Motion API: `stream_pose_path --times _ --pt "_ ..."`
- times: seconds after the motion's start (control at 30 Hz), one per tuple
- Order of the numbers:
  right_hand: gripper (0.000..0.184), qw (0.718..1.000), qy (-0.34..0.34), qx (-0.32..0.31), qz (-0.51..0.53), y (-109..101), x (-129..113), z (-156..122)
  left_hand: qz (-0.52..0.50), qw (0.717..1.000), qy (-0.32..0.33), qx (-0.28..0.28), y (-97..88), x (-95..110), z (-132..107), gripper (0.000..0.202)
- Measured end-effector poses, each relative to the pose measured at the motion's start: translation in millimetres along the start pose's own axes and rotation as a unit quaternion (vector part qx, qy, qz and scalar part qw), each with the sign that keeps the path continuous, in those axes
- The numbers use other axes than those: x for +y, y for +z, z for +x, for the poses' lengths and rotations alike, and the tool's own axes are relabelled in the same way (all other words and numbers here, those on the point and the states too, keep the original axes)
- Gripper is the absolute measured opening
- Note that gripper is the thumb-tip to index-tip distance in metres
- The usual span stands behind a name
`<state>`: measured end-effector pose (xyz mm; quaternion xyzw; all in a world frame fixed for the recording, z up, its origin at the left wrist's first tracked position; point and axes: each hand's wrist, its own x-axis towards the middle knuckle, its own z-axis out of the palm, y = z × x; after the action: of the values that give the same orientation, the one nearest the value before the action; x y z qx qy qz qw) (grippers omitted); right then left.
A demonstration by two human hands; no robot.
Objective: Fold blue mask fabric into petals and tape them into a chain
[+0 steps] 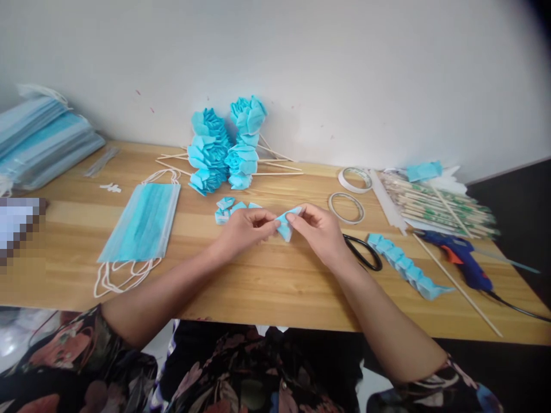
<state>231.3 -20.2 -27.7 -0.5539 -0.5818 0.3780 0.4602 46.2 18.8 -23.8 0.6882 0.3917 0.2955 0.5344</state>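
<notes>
Centre frame, the left hand [247,230] and right hand [317,228] both pinch the blue piece [284,224], thumbs closed against fingertips at either end, likely to keep its fold from springing open. Just left, folded pieces [222,217] lie on the worktop [267,298] within easy reach. Lower right, there's the glue gun [471,267], grip pointing nearward, presumably for quick grabbing. Top centre, flowers [210,150] stack with sticks [279,174] outward, perhaps to save crushing.

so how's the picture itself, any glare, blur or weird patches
Head view: light looks soft across the wall, no harsh glare; head view: fine folds on the small blue piece are slightly blurred; head view: a pixelated patch sits at the left edge, and a dark corner at top right.
</notes>
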Motion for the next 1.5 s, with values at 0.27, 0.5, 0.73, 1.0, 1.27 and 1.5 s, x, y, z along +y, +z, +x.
stream_pose_path --times 0.27,0.5,0.73,1.0,1.27,1.5 --pt "0.02 0.996 -0.041 0.037 0.07 0 -4 -1 -0.062 0.996 -0.065 -0.006 -2.7 -2 2 0.024" --pt "0.012 0.999 -0.031 0.0 -0.042 1 -8 -2 -0.102 0.992 -0.061 0.027 -4.5 -1 4 0.024" --pt "0.008 0.997 -0.043 0.023 -0.062 3 -4 -1 -0.089 0.993 -0.072 0.015 -4.8 1 3 0.025" --pt "0.008 0.997 -0.042 0.033 -0.057 3 -4 -1 -0.069 0.994 -0.08 0.016 -5.4 0 2 0.027" --pt "0.01 0.998 -0.034 0.038 -0.044 2 0 -1 -0.042 0.996 -0.075 0.009 -4.6 0 2 0.026" --pt "0.012 1.0 -0.013 0.024 0.015 5 2 1 -0.029 0.996 -0.078 0.014 -3.0 0 2 0.027"
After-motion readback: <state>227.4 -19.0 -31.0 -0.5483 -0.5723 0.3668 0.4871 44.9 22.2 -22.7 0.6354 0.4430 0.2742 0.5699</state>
